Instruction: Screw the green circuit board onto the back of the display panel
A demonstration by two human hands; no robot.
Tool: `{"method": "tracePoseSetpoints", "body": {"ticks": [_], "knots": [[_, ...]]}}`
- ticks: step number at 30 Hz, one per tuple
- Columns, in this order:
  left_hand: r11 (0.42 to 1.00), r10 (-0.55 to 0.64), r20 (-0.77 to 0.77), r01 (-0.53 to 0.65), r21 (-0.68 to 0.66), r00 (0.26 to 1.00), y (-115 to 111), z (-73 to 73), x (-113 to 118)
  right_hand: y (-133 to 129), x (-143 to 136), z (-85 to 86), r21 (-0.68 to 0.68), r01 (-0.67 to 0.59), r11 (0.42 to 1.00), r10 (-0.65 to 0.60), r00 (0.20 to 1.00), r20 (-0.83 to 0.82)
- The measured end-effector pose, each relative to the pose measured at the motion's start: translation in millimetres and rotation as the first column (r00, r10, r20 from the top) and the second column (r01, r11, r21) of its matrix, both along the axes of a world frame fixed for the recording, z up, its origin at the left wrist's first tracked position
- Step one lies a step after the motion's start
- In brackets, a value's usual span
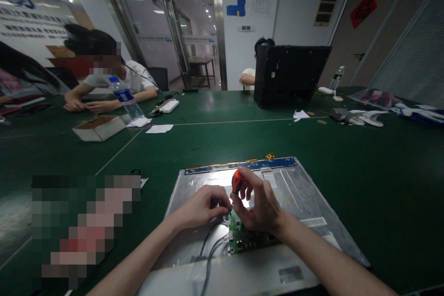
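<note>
In front of me a flat metal display panel (294, 194) lies back side up. A green circuit board (243, 238) is on its middle, with dark cables (211, 249) running from the board's left edge. My right hand (260, 203) is closed around a screwdriver with an orange-red and black handle (237, 181), tilted near upright, its shaft pointing down at the board's upper left corner. Fingers curled together, my left hand (208, 203) meets the panel beside the screwdriver's tip; what it pinches, if anything, is hidden. A blue strip board (243, 165) runs along the panel's far edge.
The green table (208, 141) also bears an open cardboard box (99, 128), a water bottle (126, 97) and a blurred-out item (93, 226) on the left. A large black casing (291, 76) stands across the table. One person sits behind it; others sit at the left.
</note>
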State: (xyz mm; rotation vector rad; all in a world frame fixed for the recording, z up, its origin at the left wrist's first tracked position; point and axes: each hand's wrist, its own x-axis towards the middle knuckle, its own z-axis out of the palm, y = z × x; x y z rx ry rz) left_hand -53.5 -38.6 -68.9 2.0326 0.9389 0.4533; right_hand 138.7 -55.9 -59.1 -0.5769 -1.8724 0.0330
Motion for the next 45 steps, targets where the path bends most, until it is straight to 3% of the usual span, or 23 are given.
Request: {"method": "tracePoseSetpoints", "body": {"ticks": [10,25,31,36,40,45], "knots": [[1.000,-0.021,0.064,0.022,-0.008,0.998,-2,7.2,3,0,-1,1.4,-0.004,0.007,1.000,-0.007,1.000,-0.001],[1.000,0.009,-0.027,-0.009,0.002,1.000,-1,1.4,1,0,0,-1.1,-0.020,-0.003,1.000,0.004,1.000,0.011],[1.000,-0.017,0.062,0.018,-0.019,0.998,-2,5.1,1,4,0,6.5,-0.023,-0.025,0.999,0.026,0.998,0.059],[1.000,0.019,0.036,-0.018,-0.022,0.999,-4,8.3,3,9,3,21.9,-0.067,-0.068,0.995,0.077,0.987,0.140],[0.999,0.036,0.008,-0.036,-0.035,0.999,-3,7.7,3,12,4,48.3,-0.107,-0.071,0.992,0.095,0.966,0.239],[0.998,0.043,0.021,-0.042,-0.048,0.999,-4,7.3,2,8,1,91.3,-0.223,0.085,0.971,0.045,0.854,0.519]]}}
